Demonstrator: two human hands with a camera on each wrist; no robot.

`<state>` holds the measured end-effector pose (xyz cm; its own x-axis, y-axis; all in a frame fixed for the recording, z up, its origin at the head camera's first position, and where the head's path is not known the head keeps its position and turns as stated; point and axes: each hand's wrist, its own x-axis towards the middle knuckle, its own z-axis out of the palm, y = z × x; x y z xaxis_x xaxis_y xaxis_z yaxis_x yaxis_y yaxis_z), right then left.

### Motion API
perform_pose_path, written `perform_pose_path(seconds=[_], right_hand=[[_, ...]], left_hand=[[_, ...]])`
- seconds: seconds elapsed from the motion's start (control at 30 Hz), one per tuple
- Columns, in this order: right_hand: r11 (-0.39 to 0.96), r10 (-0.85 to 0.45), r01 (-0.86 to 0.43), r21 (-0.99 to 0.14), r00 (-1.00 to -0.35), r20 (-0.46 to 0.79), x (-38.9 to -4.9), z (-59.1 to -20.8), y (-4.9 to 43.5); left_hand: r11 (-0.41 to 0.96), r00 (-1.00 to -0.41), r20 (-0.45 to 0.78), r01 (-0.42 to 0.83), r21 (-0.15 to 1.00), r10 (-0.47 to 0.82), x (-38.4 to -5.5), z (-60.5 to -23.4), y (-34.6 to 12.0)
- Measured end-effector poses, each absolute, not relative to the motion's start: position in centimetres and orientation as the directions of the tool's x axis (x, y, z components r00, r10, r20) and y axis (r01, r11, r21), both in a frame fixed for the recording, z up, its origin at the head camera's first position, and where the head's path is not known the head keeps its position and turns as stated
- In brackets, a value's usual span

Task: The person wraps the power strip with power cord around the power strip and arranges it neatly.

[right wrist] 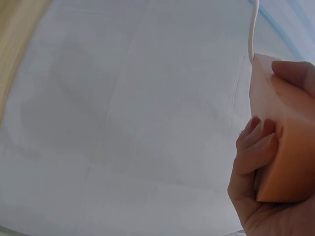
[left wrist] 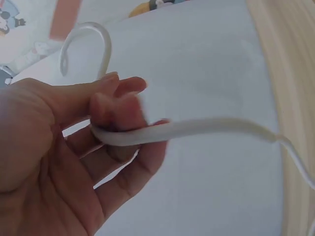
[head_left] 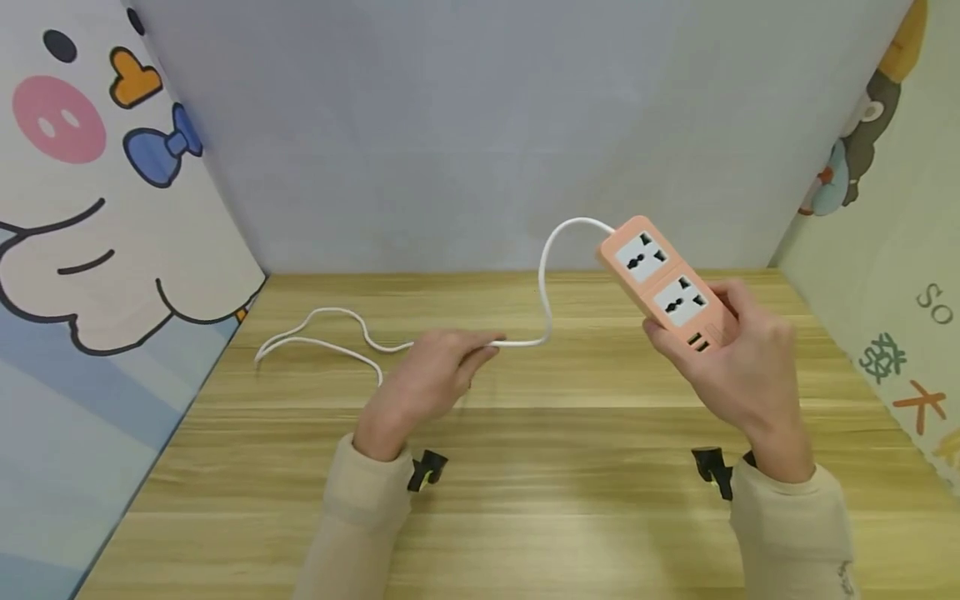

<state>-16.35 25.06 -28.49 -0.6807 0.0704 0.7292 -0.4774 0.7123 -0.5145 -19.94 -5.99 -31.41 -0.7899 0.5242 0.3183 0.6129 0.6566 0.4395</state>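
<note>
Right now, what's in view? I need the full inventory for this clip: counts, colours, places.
power strip: one, peach, in the right hand
outlets: two, white, on the power strip
USB slots: two, dark, near the right thumb
cord: one, white, from the power strip through the left hand, looping leftward
table: one, wood-toned, below
back wall: one, pale grey, behind
side walls: two, multicoloured prints, left and right
wrist fittings: two, black, at the cuffs
sleeves: two, beige, on the forearms
hands: two, bare, over the table

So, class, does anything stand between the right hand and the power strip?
Nothing visible does: the right hand already grips the power strip. The left hand pinches the cord, off to one side.
</note>
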Motion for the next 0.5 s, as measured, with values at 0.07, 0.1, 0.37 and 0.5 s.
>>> perform_pose_path(seconds=[0.07, 0.1, 0.37, 0.5], right_hand=[[0.722, 0.086, -0.464, -0.513, -0.675, 0.732, -16.6, -28.7, 25.0], [0.731, 0.089, -0.458, -0.506, -0.671, 0.736, -16.7, -28.8, 25.0], [0.823, 0.028, -0.418, -0.386, -0.648, 0.761, -17.6, -29.8, 25.0], [0.858, 0.008, -0.378, -0.347, -0.665, 0.746, -18.0, -30.3, 24.9]], left_hand=[[0.648, -0.777, 0.362, 0.629, 0.429, 0.515, -19.6, -31.2, -5.9], [0.646, -0.772, 0.379, 0.635, 0.424, 0.510, -19.4, -31.0, -5.9], [0.629, -0.743, 0.478, 0.661, 0.409, 0.470, -17.8, -29.6, -6.3], [0.605, -0.686, 0.550, 0.710, 0.361, 0.476, -17.3, -29.2, -6.7]])
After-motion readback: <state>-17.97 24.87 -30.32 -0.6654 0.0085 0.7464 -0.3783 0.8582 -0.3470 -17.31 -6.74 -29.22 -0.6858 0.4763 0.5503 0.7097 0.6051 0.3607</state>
